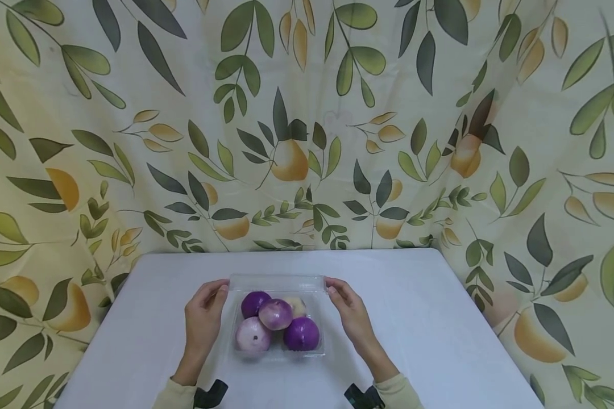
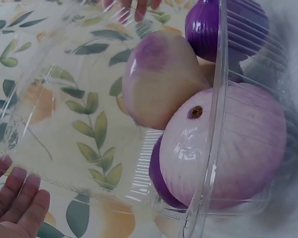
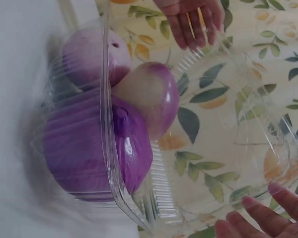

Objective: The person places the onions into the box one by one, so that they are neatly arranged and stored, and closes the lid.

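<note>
While the clear plastic clamshell box (image 1: 278,318) sits near the front edge of the white table (image 1: 419,318), its lid (image 1: 276,282) stands raised at the back, so the opening looks nearly done. The left hand (image 1: 203,318) and the right hand (image 1: 350,312) touch the lid's 2 corners with lightly bent fingers. Inside lie about 5 round, glossy onions (image 1: 276,326), purple and pale pink.

In the left wrist view, the ribbed, thin lid (image 2: 79,124) is transparent, and straight fingertips (image 2: 20,198) rest at its edge.

In the right wrist view, the fingertips (image 3: 258,213) lie similarly against the lid's rim (image 3: 228,148); a firm grip I cannot tell.
</note>
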Motion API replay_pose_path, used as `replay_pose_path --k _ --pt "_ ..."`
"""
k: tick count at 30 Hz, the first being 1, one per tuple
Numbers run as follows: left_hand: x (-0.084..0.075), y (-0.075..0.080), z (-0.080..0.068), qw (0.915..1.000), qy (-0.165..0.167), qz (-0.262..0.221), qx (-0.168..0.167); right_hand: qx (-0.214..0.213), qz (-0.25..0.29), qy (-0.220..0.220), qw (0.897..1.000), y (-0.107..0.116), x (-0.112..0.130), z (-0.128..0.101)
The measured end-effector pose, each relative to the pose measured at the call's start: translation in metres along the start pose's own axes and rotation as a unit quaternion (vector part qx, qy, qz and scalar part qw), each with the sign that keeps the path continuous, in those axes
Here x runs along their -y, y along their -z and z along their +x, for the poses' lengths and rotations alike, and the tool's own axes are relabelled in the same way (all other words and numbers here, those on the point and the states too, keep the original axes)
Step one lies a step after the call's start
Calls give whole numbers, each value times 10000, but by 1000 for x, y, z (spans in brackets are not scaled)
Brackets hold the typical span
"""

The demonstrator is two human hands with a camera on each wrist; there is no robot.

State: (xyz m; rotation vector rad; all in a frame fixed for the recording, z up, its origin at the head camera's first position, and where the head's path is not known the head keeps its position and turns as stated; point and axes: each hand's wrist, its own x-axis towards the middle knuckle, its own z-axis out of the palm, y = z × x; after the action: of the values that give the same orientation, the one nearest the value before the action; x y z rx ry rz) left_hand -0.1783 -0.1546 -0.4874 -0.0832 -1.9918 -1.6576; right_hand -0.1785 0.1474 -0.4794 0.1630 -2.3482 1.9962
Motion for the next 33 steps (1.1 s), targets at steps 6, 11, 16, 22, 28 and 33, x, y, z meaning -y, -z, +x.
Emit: replay_pose_path --k 6,11,16,22,28,33 --pt "0 2 -5 9999 89 -61 70 -52 -27 1 10000 -1 -3 -3" --pt "1 1 -10 9998 177 -38 36 -31 -31 31 10000 -2 -6 -4" --pt "3 0 -12 9994 350 -81 -16 -19 8 32 10000 -4 -7 -2" --pt "9 -1 -16 9979 626 146 1 -12 -23 -65 10000 -5 -11 -1" --pt "13 0 -22 9976 640 270 -26 16 12 -112 9999 -5 -14 -2" --pt "15 -1 -25 9971 691 311 -6 -13 42 -133 9999 -5 -19 -3"
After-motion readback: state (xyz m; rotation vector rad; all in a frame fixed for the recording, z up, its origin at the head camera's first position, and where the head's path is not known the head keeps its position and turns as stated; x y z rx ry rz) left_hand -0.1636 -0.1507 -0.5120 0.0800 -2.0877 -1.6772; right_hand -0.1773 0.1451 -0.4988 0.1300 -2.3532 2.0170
